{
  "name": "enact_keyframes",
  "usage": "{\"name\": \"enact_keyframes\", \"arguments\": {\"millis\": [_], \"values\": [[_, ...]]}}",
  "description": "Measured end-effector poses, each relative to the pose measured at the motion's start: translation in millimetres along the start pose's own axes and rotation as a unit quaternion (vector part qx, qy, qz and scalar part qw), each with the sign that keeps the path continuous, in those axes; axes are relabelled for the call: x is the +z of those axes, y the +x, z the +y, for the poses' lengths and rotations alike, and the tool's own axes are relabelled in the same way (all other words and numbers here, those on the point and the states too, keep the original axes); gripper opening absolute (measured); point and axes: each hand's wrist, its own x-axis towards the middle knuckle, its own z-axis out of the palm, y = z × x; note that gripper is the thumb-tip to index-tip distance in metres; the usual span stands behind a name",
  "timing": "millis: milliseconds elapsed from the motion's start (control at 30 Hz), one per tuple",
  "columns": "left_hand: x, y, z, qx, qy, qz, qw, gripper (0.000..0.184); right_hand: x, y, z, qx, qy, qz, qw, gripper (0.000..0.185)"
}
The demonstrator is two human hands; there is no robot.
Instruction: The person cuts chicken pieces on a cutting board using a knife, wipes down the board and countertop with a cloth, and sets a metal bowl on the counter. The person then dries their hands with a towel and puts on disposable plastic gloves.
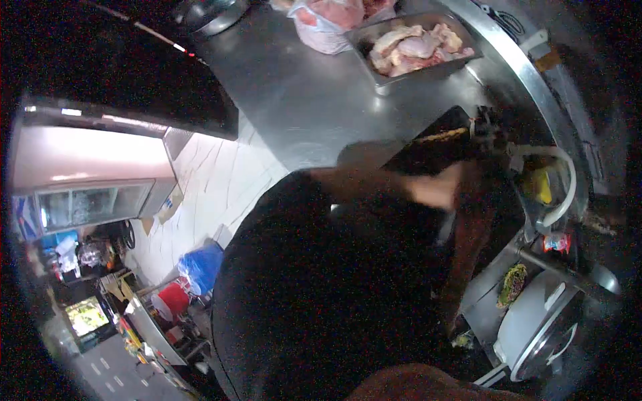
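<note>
My left hand (pixel 438 190) reaches in from the left over a dark area at the counter's edge. Beside it, on the right, is my right hand (pixel 478 177), at the end of a forearm that comes up from below. Both are dark and smeared, so their fingers and anything in them cannot be made out. Beyond them, raw chicken pieces (pixel 418 48) lie in a rectangular metal tray (pixel 394 81) on the steel counter (pixel 294 100). A clear plastic bag of pink meat (pixel 328 23) touches the tray's left side.
Right of my hands are a pale curved hose (pixel 570 180) and a yellow item (pixel 543 186). Lower right are a green scrubber (pixel 512 285), a metal pipe (pixel 562 271) and a large white pot (pixel 531 321). A red bucket (pixel 172 301) and blue bag (pixel 202 267) stand lower left.
</note>
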Motion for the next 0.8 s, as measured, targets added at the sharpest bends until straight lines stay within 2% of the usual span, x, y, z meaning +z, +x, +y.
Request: {"name": "enact_keyframes", "arguments": {"millis": [33, 100, 133, 200, 267, 300, 367, 433, 467, 500, 533, 567, 600, 667, 700, 767, 800], "values": [[-29.5, -16.9, 36.2, 0.017, -0.017, -0.045, 0.999, 0.035, 11.4, -0.1, -3.5, 0.034, 0.068, -0.011, 0.997, 0.039], [-76.9, -48.9, 60.0, -0.034, -0.01, -0.053, 0.998, 0.037, 21.1, -1.6, -0.2, 0.128, 0.158, -0.054, 0.978, 0.039], [-98.1, -63.5, 61.9, -0.099, 0.015, -0.011, 0.995, 0.037, 22.1, -3.6, 7.8, 0.178, 0.18, -0.086, 0.964, 0.039], [-128.1, -88.3, 55.4, -0.214, 0.075, 0.053, 0.973, 0.045, 16.1, -1.1, 31.1, 0.277, 0.098, -0.222, 0.93, 0.036], [-155.3, -113.7, 60.5, -0.368, -0.02, 0.013, 0.929, 0.035, 26.8, -16.5, 39.9, 0.168, -0.053, -0.324, 0.93, 0.032], [-161.2, -126.7, 61.5, -0.369, -0.059, 0.035, 0.927, 0.031, 69.3, -54.5, 11.4, 0.006, -0.156, -0.349, 0.924, 0.03], [-171.2, -151.8, 57.8, -0.366, -0.135, 0.071, 0.918, 0.025, 112.4, -80.1, 1.5, -0.073, -0.22, -0.381, 0.895, 0.03], [-192.7, -160.4, 74.1, -0.393, -0.102, 0.125, 0.905, 0.019, 135.7, -81.4, 20.3, 0.093, -0.155, -0.415, 0.892, 0.034], [-206.5, -161.4, 85.0, -0.406, -0.085, 0.152, 0.897, 0.017, 144.9, -85.2, 34.5, 0.044, -0.17, -0.385, 0.906, 0.034], [-224.6, -155.8, 101.9, -0.483, -0.179, 0.164, 0.841, 0.017, 156.4, -91.1, 48.2, -0.005, -0.184, -0.354, 0.917, 0.034], [-233.0, -162.7, 102.2, -0.442, -0.124, 0.199, 0.866, 0.017, 166.2, -96.3, 59.9, -0.054, -0.198, -0.323, 0.924, 0.035], [-242.3, -168.6, 100.0, -0.399, -0.068, 0.233, 0.884, 0.017, 186.7, -109.4, 30.2, -0.096, -0.261, -0.35, 0.894, 0.036], [-254.5, -174.4, 96.5, -0.353, -0.011, 0.265, 0.897, 0.017, 202.2, -111.8, 32.1, -0.037, -0.196, -0.35, 0.915, 0.034], [-283.8, -186.0, 93.5, -0.31, 0.075, 0.265, 0.91, 0.017, 234.2, -115.0, 38.7, 0.085, -0.062, -0.34, 0.934, 0.032], [-303.4, -188.9, 95.6, -0.293, 0.094, 0.258, 0.916, 0.016, 255.8, -119.2, 33.8, 0.249, 0.113, -0.357, 0.893, 0.032], [-346.7, -198.7, 96.8, -0.276, 0.105, 0.227, 0.928, 0.014, 319.6, -135.9, 48.0, 0.291, 0.217, -0.315, 0.877, 0.031], [-371.7, -205.5, 96.6, -0.281, 0.108, 0.223, 0.927, 0.013, 344.6, -137.1, 67.3, 0.264, 0.179, -0.311, 0.895, 0.03]]}}
